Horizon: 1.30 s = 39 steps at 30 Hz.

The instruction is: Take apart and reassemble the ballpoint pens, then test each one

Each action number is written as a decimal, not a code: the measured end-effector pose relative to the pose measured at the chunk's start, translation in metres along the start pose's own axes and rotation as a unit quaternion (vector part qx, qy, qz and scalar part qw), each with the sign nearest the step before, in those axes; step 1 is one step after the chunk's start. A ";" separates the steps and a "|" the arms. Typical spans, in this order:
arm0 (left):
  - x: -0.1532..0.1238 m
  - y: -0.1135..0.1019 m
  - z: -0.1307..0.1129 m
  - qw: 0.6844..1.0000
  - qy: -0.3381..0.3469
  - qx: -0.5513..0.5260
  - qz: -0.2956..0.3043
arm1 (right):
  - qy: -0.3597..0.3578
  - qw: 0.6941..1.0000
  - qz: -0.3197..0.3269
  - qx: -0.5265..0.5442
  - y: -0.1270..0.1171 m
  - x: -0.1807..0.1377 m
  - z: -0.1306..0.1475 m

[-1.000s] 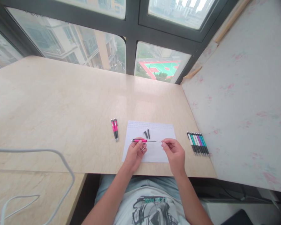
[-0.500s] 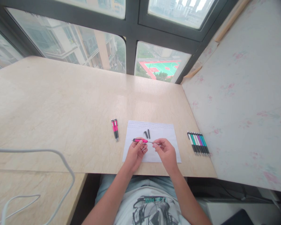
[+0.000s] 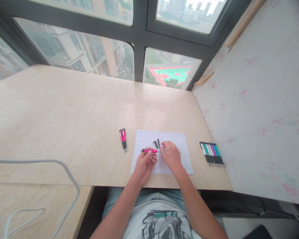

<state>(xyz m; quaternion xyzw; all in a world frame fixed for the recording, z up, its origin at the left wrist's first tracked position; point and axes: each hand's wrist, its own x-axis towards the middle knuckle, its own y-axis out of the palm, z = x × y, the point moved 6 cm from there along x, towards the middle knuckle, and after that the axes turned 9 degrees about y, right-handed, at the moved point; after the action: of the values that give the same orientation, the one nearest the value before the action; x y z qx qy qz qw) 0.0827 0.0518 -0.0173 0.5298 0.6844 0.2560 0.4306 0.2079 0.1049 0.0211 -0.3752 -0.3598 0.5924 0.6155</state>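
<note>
My left hand (image 3: 145, 163) is closed on a pink pen barrel (image 3: 149, 151) held level over a white sheet of paper (image 3: 186, 159). A thin refill (image 3: 163, 152) sticks out of the barrel to the right. My right hand (image 3: 171, 156) lies over the refill's right part, its fingertips beside two small dark pen parts (image 3: 156, 143) on the sheet. Whether its fingers pinch anything I cannot make out.
Two pink pens (image 3: 123, 139) lie left of the sheet. A row of several pens (image 3: 211, 152) in different colours lies to the right, near the flowered wall (image 3: 259, 109). The beige desk (image 3: 64, 116) runs under a window; a white cable (image 3: 40, 186) loops at the lower left.
My right hand has moved left along the refill toward the barrel, then up to the dark parts. The refill now sits deeper in the barrel. The left hand has stayed put.
</note>
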 end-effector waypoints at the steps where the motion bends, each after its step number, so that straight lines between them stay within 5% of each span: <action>1: 0.000 0.000 0.000 1.000 0.000 0.001 0.001 | 0.005 1.000 0.000 -0.018 0.001 0.002 0.003; 10: 0.000 0.000 0.000 1.000 0.005 0.006 -0.004 | 0.039 0.993 -0.002 -0.108 0.001 0.014 0.005; 14: 0.000 0.000 0.000 1.000 0.004 0.007 0.000 | 0.036 0.999 0.002 0.035 -0.010 0.010 -0.011; 18: 0.000 0.000 0.000 1.000 0.003 0.009 0.002 | 0.062 0.967 0.013 0.249 -0.036 -0.004 -0.028; 24: -0.001 0.002 -0.001 1.000 0.006 0.009 0.002 | 0.082 0.930 0.027 0.358 -0.074 -0.030 -0.040; 39: 0.000 0.000 0.001 1.000 0.006 0.010 0.003 | 0.045 0.948 0.031 0.314 -0.081 -0.039 -0.035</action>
<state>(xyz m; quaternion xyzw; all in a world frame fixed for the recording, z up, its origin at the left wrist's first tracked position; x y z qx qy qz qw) 0.0834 0.0521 -0.0179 0.5345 0.6877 0.2539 0.4206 0.2751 0.0635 0.0773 -0.2005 -0.1153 0.6767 0.6990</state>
